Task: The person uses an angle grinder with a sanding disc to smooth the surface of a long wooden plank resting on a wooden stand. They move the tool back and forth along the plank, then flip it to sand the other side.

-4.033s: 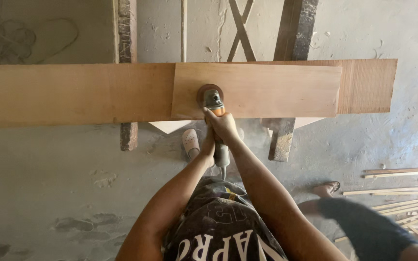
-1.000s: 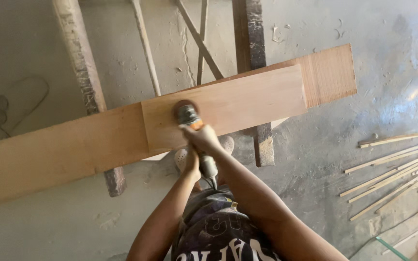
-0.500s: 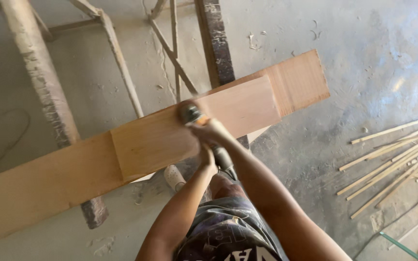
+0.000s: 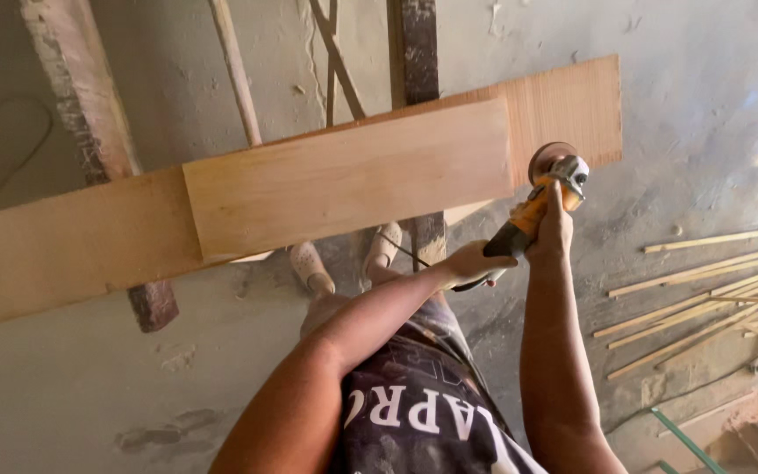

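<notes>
Firmly gripped grinder point(image 4: 544, 200) against board point(image 4: 353, 175)

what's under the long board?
Under the long board, a wooden trestle, concrete floor and the person's feet show. Where the trestle meets the board is covered.

Dusty grey concrete floor point(image 4: 730, 105), sunlit.

The long plank point(image 4: 72, 246) runs off the left edge, its sawhorse legs point(image 4: 418, 53) partly hidden behind it.
</notes>
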